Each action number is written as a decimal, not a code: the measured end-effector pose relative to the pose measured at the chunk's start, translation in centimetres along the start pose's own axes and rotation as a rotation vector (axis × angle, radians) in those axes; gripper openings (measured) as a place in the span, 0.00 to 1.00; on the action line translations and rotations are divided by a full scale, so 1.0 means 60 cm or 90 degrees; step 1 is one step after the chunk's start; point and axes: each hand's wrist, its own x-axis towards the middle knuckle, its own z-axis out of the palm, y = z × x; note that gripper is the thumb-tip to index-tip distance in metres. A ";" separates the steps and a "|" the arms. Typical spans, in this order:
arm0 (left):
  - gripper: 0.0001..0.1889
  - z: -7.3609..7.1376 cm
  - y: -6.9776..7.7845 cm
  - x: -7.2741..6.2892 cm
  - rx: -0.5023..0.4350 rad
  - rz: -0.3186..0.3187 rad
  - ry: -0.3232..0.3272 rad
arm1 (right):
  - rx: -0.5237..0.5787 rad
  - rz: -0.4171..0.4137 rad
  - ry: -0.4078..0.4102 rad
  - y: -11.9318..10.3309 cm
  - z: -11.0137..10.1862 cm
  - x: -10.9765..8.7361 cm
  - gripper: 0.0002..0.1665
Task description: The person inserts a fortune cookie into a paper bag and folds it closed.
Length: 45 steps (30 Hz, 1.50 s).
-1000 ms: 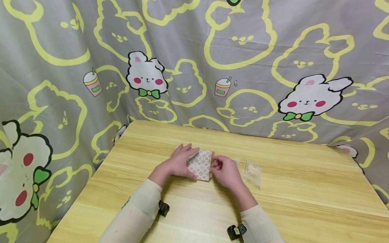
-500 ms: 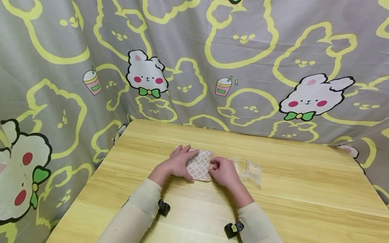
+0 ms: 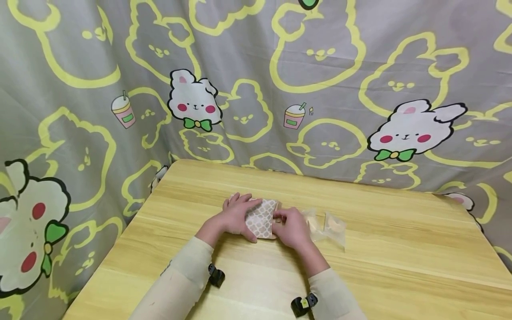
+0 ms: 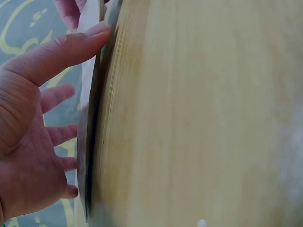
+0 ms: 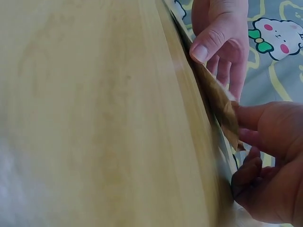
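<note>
A flat paper packet [image 3: 262, 220], white with a beige lattice pattern, lies on the pale yellow wood-grain table [image 3: 400, 249] between a person's hands. The left hand [image 3: 237, 216] spreads across its left part, fingers wide apart, pressing more than gripping. The right hand [image 3: 294, 230] has bent fingers at the packet's right edge, apparently pinching the paper. To work that edge well, brace lightly with the left hand and tease gently, since thin paper would probably crease or tear. Compared with half a second ago, the right hand sits slightly farther left, leaving two small translucent sachets [image 3: 335, 226] beyond it more visible; the left hand has hardly moved.
</note>
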 end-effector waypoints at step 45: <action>0.62 0.002 0.001 0.010 -0.055 0.033 0.042 | 0.153 0.033 0.004 0.002 -0.008 -0.001 0.28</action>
